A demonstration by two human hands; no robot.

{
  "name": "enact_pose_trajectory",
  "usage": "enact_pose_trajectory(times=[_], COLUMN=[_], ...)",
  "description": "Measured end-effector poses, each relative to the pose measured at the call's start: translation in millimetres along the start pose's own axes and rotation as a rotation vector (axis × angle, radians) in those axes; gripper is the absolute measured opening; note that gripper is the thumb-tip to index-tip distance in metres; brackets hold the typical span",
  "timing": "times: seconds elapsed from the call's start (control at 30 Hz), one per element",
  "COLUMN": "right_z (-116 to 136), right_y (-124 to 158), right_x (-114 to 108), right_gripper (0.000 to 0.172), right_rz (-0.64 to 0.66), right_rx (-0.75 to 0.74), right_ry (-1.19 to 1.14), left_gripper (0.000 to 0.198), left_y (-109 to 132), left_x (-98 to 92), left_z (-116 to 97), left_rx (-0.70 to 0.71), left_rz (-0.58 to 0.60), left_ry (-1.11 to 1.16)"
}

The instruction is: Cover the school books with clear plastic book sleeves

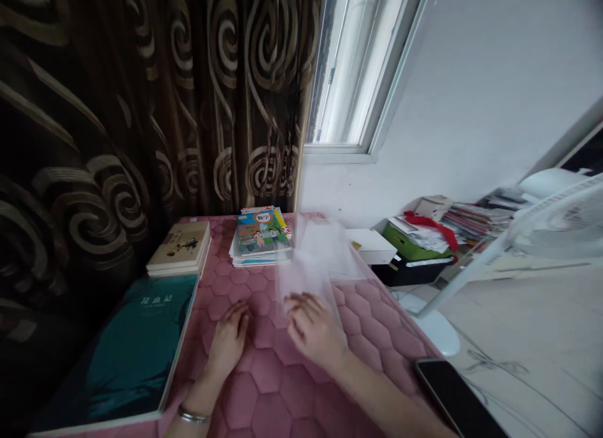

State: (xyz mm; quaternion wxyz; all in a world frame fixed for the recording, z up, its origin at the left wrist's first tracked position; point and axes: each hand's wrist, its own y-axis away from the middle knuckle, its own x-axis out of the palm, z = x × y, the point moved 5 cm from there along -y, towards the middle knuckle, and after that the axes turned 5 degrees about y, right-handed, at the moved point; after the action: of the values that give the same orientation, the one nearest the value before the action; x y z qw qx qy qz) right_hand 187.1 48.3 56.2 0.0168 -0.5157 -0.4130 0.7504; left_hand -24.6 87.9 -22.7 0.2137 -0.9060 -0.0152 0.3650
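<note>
My right hand (313,331) is closed on the near edge of a clear plastic sheet (306,268), perhaps a book cover. The sheet stands partly raised and is smeared by motion. More see-through plastic (346,262) lies behind it at the back right of the table. My left hand (230,334), with a silver bangle at the wrist, rests over the pink quilted tabletop (268,375). Its fingers are loosely bent, the thumb stands apart, and nothing shows in it. Beyond both hands sits a stack of schoolbooks (261,234) with a colourful blue cover on top.
A large teal book (141,344) lies at left, with a pile of beige books (181,246) behind it. A phone (456,400) lies at the right edge. Past the table stand a white fan (433,325), a white box (372,244) and a green container (414,243) with papers.
</note>
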Motion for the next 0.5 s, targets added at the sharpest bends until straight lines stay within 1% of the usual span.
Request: enact_pose_trajectory(times=[0.07, 0.13, 0.17, 0.23, 0.3, 0.37, 0.4, 0.43, 0.47, 0.5], right_z=[36.1, 59.6, 67.2, 76.0, 78.4, 69.9, 58.9, 42.4, 21.1, -5.6], right_y=[21.9, 38.9, 44.6, 49.5, 46.3, 36.1, 29.3, 22.9, 18.5, 17.7], right_x=[12.0, 23.7, 28.6, 33.6, 29.6, 17.4, 10.3, 4.3, -0.4, -4.2], right_gripper=[0.023, 0.021, 0.020, 0.018, 0.015, 0.016, 0.018, 0.020, 0.021, 0.023], right_rz=[0.101, 0.178, 0.221, 0.331, 0.446, 0.500, 0.484, 0.449, 0.395, 0.316], right_rx=[-0.105, -0.151, -0.160, -0.174, -0.207, -0.200, -0.146, -0.048, 0.088, 0.281], right_ry=[-0.077, -0.135, -0.155, -0.199, -0.284, -0.391, -0.429, -0.441, -0.425, -0.367], left_gripper=[0.040, 0.042, 0.041, 0.041, 0.044, 0.050, 0.052, 0.053, 0.054, 0.054], left_y=[-0.7, -0.4, 0.0, 0.9, 2.5, 4.3, 5.1, 5.7, 6.1, 6.3], left_x=[-2.9, -5.2, -6.0, -6.0, -3.6, -0.1, 1.6, 2.9, 3.7, 4.1], left_z=[4.5, 5.0, 3.2, -3.4, -9.9, -13.1, -13.5, -13.3, -12.8, -12.3], left_rx=[-0.086, -0.148, -0.151, -0.103, -0.037, 0.002, 0.010, 0.012, 0.013, 0.014], left_rz=[-0.012, -0.001, 0.012, 0.053, 0.111, 0.164, 0.185, 0.196, 0.199, 0.196], left_ry=[0.063, 0.084, 0.077, 0.034, -0.034, -0.100, -0.126, -0.148, -0.166, -0.178])
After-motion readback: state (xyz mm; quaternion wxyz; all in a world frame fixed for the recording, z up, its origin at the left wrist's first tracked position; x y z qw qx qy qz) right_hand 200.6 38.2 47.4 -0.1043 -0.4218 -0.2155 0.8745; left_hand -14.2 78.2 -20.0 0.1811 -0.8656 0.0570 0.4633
